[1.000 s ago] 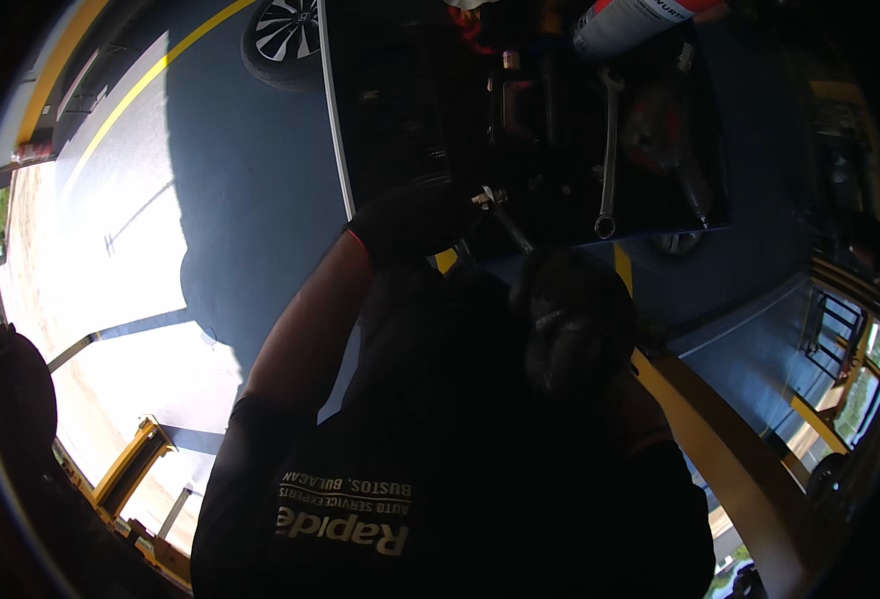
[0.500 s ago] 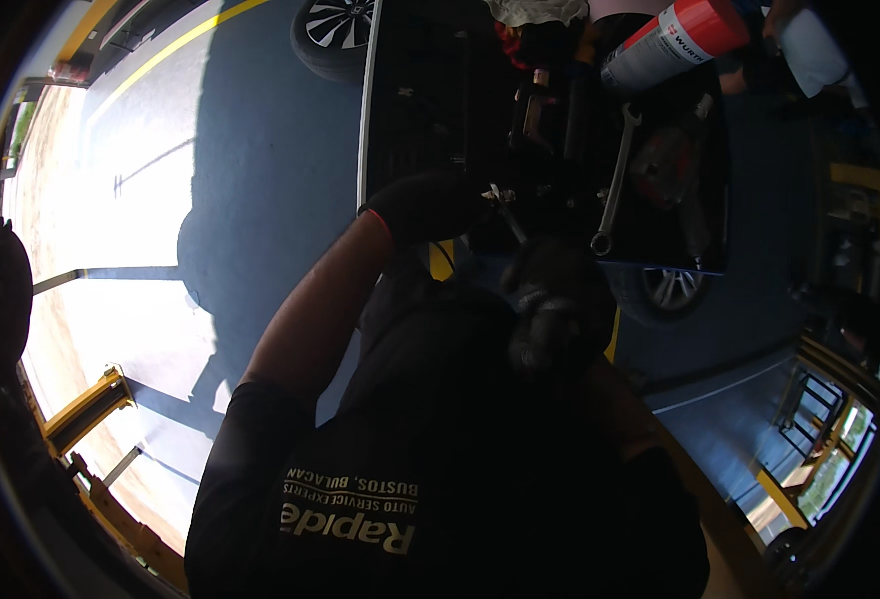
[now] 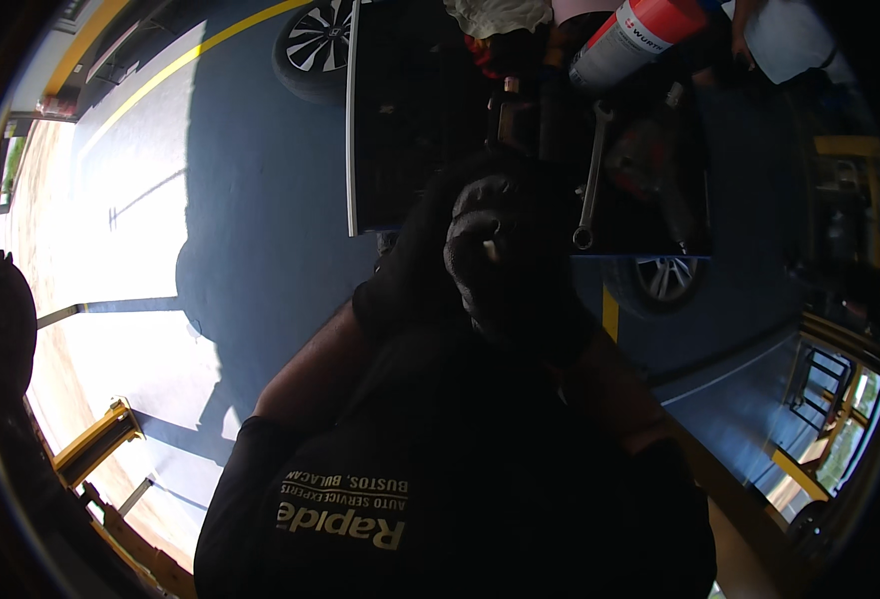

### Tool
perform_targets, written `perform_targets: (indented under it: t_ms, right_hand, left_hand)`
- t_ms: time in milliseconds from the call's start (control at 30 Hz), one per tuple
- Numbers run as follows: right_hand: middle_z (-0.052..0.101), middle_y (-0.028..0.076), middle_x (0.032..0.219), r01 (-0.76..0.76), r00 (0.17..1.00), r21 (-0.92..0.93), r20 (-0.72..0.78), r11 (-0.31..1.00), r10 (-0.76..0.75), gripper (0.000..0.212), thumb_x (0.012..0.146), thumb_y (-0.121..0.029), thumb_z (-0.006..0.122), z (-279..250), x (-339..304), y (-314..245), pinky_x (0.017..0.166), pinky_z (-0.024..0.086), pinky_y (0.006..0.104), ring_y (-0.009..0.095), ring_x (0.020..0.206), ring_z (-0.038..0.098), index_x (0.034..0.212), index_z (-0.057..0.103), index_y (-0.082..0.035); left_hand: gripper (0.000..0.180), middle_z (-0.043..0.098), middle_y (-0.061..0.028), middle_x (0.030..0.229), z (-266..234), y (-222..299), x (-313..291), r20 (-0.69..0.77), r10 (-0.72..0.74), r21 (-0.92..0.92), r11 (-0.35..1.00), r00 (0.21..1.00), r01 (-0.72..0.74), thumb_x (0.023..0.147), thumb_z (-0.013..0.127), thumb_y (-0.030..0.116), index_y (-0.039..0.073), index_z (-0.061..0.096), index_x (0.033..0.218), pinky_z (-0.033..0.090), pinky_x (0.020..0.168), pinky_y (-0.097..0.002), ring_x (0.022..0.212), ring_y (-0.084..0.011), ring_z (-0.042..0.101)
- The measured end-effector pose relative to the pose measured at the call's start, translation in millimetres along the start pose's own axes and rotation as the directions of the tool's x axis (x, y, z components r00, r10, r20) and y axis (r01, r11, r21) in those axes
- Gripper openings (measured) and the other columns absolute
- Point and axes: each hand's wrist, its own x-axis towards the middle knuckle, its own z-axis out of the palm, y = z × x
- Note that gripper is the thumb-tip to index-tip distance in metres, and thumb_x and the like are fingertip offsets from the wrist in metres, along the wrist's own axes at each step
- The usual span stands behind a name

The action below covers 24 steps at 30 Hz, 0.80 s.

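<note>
Both my hands wear dark gloves and are brought together in front of my chest, at the near edge of a black work surface [image 3: 400, 140]. My right hand [image 3: 505, 265] is closed, its fingers curled around something of which only a small pale bit [image 3: 491, 250] shows. My left hand [image 3: 410, 265] presses in beside it; deep shadow and the right hand hide its fingers. Just right of the hands, a combination wrench [image 3: 591, 180] lies on the surface. Beyond it rests a dark tool with a reddish body [image 3: 634, 155], hard to make out.
A red and grey spray can [image 3: 624, 45] lies tilted at the far side, near a crumpled pale cloth [image 3: 500, 14]. Another person's hand [image 3: 744, 45] is at the far right. Car wheels show at the far left [image 3: 318, 50] and under the surface's right side [image 3: 664, 280].
My right hand has come up and left to meet my left hand. A thin metal piece seen between them before is now mostly covered. The view has shifted slightly.
</note>
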Motion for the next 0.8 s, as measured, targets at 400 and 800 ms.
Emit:
perform_targets:
  t_ms: [400, 800]
  right_hand:
    - [0.064, 0.011, 0.133, 0.135, 0.98, -0.407, 0.188, 0.903, -0.061, 0.042, 0.085, -0.008, 0.076, -24.3, -18.7, 75.8, 0.097, 0.056, 0.0425, 0.027, 0.119, 0.065, 0.126, 0.066, -0.007]
    - [0.067, 0.013, 0.126, 0.054, 0.988, -0.324, 0.152, 0.945, -0.004, 0.03, 0.081, -0.007, 0.076, -7.6, -19.6, 101.8, 0.099, 0.055, 0.0441, 0.03, 0.125, 0.064, 0.111, 0.07, -0.005]
  left_hand:
    - [0.036, 0.054, -0.0127, 0.121, -6.3, -58.6, -21.8, 0.0, 0.166, 0.38, 0.912, 0.986, -0.154, 0.099, 0.064, 0.013, -0.001, 0.054, 0.131, 0.056, 0.088, -0.0354, 0.109, -0.0225, 0.06]
    - [0.027, 0.061, -0.0128, 0.106, 12.8, -53.8, -26.3, -0.086, 0.205, 0.451, 0.881, 0.975, -0.145, 0.091, 0.066, 0.005, -0.002, 0.062, 0.117, 0.054, 0.081, -0.0382, 0.096, -0.0265, 0.064]
